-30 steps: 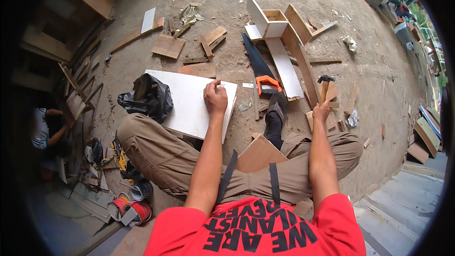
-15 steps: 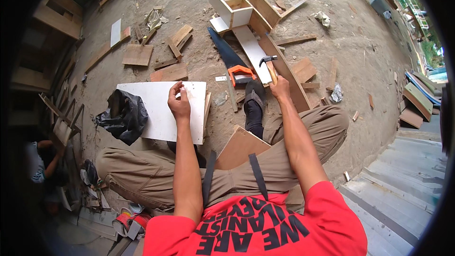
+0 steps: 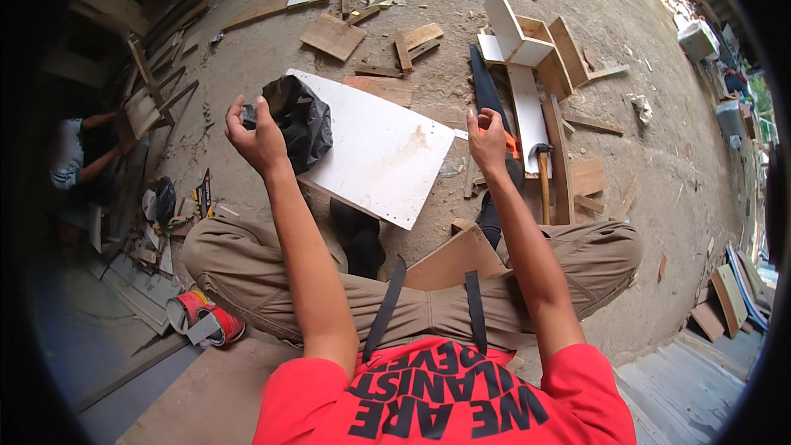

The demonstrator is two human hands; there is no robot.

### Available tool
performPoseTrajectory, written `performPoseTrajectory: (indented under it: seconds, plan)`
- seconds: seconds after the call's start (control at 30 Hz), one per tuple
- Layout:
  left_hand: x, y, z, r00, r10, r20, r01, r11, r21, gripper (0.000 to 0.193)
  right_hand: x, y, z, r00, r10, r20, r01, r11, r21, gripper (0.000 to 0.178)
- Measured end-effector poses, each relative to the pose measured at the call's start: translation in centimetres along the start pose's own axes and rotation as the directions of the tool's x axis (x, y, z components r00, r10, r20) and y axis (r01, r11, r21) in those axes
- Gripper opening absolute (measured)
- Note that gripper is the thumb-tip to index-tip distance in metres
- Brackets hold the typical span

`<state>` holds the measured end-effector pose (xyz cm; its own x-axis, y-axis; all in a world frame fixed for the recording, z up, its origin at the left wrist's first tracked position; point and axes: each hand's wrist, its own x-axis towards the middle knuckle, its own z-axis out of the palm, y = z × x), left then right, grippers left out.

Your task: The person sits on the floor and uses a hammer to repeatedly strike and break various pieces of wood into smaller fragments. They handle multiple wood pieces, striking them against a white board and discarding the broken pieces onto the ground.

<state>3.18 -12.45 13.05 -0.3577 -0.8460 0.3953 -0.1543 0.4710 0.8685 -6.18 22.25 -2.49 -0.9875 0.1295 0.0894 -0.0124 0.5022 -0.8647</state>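
My left hand (image 3: pixel 262 142) is raised at the left edge of a black plastic bag (image 3: pixel 310 128), thumb and forefinger apart. I cannot tell whether it touches the bag. The bag sits on the left end of a white board (image 3: pixel 381 147), which lies tilted before me over my foot. My right hand (image 3: pixel 488 145) hovers just right of that board, fingers loosely curled and apart, with nothing visible in it. Behind it is a handsaw (image 3: pixel 484 82) with an orange handle, partly hidden. A claw hammer (image 3: pixel 544 185) with a wooden handle rests at the long brown plank (image 3: pixel 562 165).
A box-like wooden piece (image 3: pixel 527 43) stands at the far right. Wood offcuts (image 3: pixel 333 37) lie scattered on the dirt ground. A brown panel (image 3: pixel 457 262) leans between my legs. Red cans (image 3: pixel 206 318) stand at lower left. Another person (image 3: pixel 78 152) handles a wooden frame at far left.
My right hand has let go of the hammer and moved left. My left hand has gone from over the white board to the black bag. The view has turned left.
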Motion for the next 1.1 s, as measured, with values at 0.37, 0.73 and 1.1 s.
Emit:
performPoseTrajectory:
  seconds: [0.37, 0.73, 1.1]
  plan:
    - [-5.5, -13.0, -3.4, 0.582, -0.812, -0.050, 0.812, 0.577, 0.088, 0.135, -7.3, -2.5, 6.6, 0.860, 0.467, 0.206, -0.507, 0.831, 0.229, 0.075]
    - [-8.6, -10.2, 0.7, 0.465, -0.720, 0.516, 0.836, 0.166, -0.522, 0.121, -7.3, -1.9, 7.6, 0.932, 0.351, 0.088, -0.354, 0.835, 0.422, 0.072]
    - [-12.4, -9.0, 2.7, 0.320, -0.595, 0.737, 0.921, 0.013, -0.390, 0.120, 2.9, -4.0, 2.6, 0.976, 0.132, 0.171, -0.118, 0.989, -0.087, 0.082]
